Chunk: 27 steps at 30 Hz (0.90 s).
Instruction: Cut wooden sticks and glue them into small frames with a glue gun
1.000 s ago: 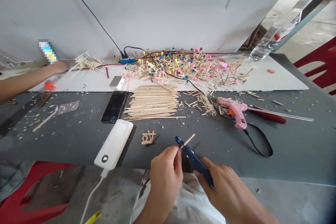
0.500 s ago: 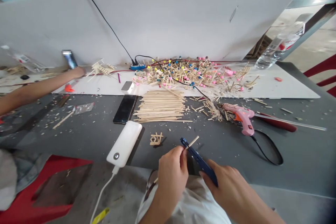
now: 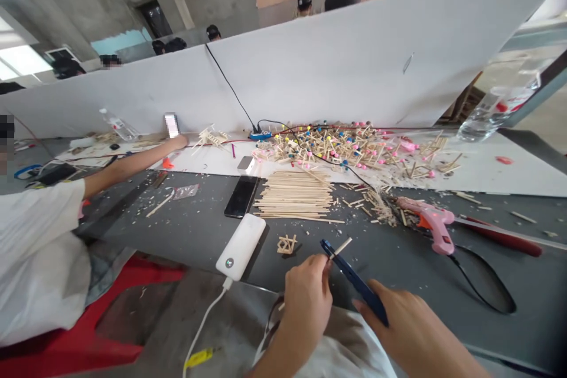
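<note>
My left hand [image 3: 308,298] is closed in a pinch on a short wooden stick [image 3: 342,246] whose free end pokes up to the right. My right hand [image 3: 410,331] is wrapped round the handle of a blue cutter [image 3: 349,274]; its tip meets the stick near my left fingertips. Both hands hover over the near edge of the grey table [image 3: 186,230]. A small glued stick lattice [image 3: 287,244] lies just left of them.
A stack of long wooden sticks [image 3: 296,195], a black phone [image 3: 241,196], a white power bank [image 3: 241,246], a pink glue gun [image 3: 427,224] and a heap of ball-tipped sticks [image 3: 349,147] lie beyond. A co-worker's arm [image 3: 128,165] reaches across at left. A red stool [image 3: 110,331] stands below.
The view has tilted up and swung left, bringing the partition's top and the co-worker into sight. My hands keep the same hold on stick and cutter.
</note>
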{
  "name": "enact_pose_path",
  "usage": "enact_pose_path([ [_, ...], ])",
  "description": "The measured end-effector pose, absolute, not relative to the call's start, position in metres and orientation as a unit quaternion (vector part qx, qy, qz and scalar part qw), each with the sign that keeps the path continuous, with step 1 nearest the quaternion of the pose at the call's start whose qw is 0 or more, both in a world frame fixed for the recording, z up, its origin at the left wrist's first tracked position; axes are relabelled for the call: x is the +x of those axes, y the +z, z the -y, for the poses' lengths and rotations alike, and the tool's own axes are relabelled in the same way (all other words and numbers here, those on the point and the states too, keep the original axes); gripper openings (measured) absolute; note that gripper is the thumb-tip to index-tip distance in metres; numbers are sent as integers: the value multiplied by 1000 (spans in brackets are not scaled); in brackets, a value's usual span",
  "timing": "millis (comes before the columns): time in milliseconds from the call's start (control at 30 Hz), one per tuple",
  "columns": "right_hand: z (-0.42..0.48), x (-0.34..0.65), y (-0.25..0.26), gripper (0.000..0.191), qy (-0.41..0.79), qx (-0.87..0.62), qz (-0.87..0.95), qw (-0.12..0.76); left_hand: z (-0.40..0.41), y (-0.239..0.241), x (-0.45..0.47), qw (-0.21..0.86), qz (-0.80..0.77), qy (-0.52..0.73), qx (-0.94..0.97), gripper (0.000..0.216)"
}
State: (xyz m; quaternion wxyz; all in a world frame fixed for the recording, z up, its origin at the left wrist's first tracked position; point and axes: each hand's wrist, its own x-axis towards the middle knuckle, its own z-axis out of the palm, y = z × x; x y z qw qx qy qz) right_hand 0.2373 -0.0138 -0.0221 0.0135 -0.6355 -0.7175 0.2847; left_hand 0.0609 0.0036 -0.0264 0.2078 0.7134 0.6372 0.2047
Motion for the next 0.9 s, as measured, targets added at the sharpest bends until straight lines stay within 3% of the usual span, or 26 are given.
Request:
enact_pose_path([
  [267,18,243,-29,20,268,-631,727,48,-2,-32,60,279,-614,289,679,30],
  [600,26,240,-32,29,267,-622,736,31,1,-34,53,378,-587,344,628,38],
  [900,26,235,-20,19,248,-613,740,122,-1,-20,44,460,-545,373,593,41],
])
